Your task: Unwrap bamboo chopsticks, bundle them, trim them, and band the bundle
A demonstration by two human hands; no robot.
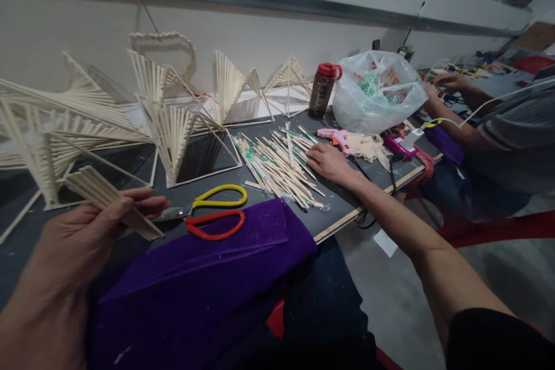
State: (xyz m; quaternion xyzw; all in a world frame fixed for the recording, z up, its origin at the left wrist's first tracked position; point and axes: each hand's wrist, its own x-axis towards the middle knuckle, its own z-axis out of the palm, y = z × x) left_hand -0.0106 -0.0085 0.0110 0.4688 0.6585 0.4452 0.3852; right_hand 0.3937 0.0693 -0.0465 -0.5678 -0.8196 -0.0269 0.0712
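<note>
My left hand point(93, 231) is closed around a small bundle of wooden chopsticks point(106, 196), held tilted above the near left of the table. My right hand point(328, 161) lies at the right side of a loose pile of chopsticks point(281, 176), fingers loosely spread and touching its edge. Some of the pile is in clear wrappers with green print. Between my hands, scissors point(217, 211) with one yellow and one red handle rest partly on a purple cloth point(208, 283). The cloth drapes over the table edge and my lap.
Fan-shaped stick structures point(173, 133) stand along the wall. Behind the pile are a brown bottle point(321, 92) with a red lid and a plastic bag point(377, 95) of wrappers. A pink glue gun point(336, 137) lies beside my right hand. Another person point(511, 133) works at the right.
</note>
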